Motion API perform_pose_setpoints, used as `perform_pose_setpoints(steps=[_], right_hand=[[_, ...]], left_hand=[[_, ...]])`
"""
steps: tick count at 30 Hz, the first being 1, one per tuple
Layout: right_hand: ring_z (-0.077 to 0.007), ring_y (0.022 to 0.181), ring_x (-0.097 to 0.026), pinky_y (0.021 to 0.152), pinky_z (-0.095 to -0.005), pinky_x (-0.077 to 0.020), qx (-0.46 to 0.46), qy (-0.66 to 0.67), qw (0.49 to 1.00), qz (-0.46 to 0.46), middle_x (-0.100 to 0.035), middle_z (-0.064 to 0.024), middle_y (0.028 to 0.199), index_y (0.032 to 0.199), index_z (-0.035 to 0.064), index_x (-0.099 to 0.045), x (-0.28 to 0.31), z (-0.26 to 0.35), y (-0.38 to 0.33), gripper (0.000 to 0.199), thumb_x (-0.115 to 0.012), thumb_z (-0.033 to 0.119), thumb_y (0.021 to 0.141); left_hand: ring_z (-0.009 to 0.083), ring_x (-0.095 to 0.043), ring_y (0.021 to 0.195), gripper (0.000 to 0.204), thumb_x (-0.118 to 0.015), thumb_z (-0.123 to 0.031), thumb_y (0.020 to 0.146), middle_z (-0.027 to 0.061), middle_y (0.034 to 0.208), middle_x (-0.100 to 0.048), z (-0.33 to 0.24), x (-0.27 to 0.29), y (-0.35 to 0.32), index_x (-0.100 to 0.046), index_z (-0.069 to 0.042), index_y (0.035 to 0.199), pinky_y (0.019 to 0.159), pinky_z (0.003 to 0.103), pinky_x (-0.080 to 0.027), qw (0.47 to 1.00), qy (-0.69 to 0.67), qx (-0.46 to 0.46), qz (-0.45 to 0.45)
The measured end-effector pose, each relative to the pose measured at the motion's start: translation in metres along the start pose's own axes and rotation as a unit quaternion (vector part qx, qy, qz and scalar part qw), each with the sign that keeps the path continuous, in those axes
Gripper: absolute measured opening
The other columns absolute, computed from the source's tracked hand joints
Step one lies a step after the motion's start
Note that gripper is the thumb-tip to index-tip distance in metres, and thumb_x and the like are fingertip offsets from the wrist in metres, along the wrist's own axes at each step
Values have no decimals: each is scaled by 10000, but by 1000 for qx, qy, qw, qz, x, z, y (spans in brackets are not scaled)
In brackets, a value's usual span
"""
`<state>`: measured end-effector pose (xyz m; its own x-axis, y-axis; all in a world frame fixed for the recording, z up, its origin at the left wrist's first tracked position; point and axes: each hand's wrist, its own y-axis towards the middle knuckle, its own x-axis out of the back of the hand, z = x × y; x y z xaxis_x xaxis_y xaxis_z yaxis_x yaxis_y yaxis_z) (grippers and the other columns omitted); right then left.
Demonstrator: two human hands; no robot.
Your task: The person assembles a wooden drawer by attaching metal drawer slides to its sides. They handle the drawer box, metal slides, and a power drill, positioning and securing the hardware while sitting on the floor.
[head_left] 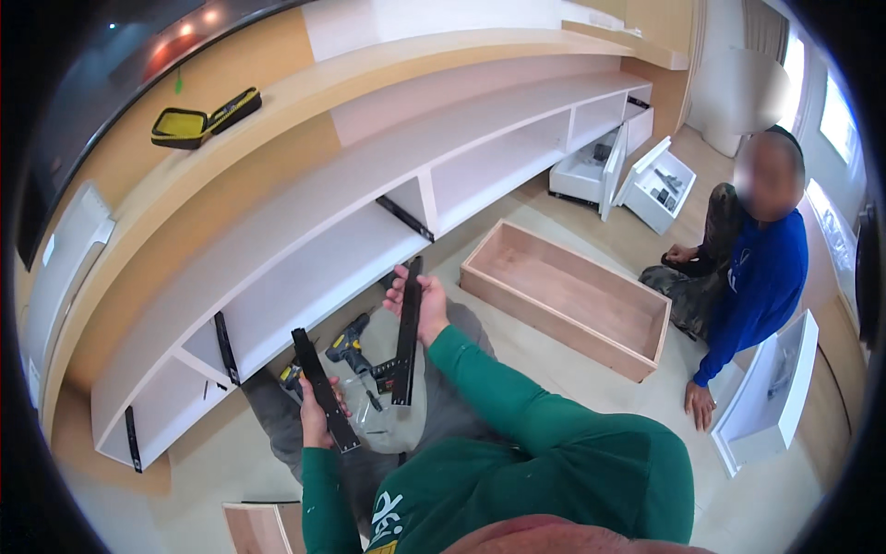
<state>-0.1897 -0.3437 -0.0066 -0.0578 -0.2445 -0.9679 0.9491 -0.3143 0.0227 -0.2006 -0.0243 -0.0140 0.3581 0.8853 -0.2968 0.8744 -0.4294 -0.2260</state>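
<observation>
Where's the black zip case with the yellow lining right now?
In the head view's upper left, the black zip case lies open on the wooden shelf, near the dark screen and above the long white cabinet.

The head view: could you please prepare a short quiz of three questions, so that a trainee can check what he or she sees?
1. Multiple choice: the left hand and the right hand each hold:
A) a drill
B) a black rail
C) a white drawer

2. True or false: the open black-and-yellow case sits on the wooden ledge above the white cabinet.

3. Short answer: what colour is the top of the co-worker?

Key: 1. B; 2. True; 3. Blue.
</observation>
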Motion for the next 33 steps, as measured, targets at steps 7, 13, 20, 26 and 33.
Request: perform_pose_setpoints(steps=[7,13,20,26,33], right_hand=[[-303,894,-688,815,-513,-602,-7,-57,998,-3,-637,-98,913,1356,33,-522,-24,-19,6,501,-428,304,945],[-376,974,-699,812,-530,-610,-15,-81,996,-30,-630,-125,925,1317,26,-516,-57,-35,-10,456,-441,299,959],[-250,662,-651,717,-386,-572,-50,-232,971,6,-705,-155,780,826,16,-638,-28,-36,-4,266,-525,250,884],[-353,1228,-622,983,-480,-538,-113,-209,971,1,-615,-180,1287,1344,-8,-574,19,-52,42,567,-477,382,944],[-374,1263,-596,1028,-484,-536,-143,-203,969,6,-611,-231,1290,1346,-71,-539,53,-55,66,548,-456,328,979]], left_hand=[[159,-594,574,787,-384,-736,985,30,698,-570,-6,-1,0,-619,1,1132,538,337,-556,1000,16,4,-5],[176,-587,511,706,-471,-701,977,34,674,-568,-12,-26,-2,-621,-25,1115,489,340,-526,999,31,16,-2],[124,-561,659,656,-487,-638,999,45,1033,-657,-3,-30,-4,-574,-55,1286,548,290,-523,992,120,-19,43],[152,-603,491,675,-598,-675,931,59,707,-572,6,-25,-22,-600,-11,1054,455,308,-542,999,10,25,-44],[176,-625,473,637,-614,-657,930,63,624,-577,5,-20,-45,-594,-21,896,439,329,-539,998,32,-2,-58]])
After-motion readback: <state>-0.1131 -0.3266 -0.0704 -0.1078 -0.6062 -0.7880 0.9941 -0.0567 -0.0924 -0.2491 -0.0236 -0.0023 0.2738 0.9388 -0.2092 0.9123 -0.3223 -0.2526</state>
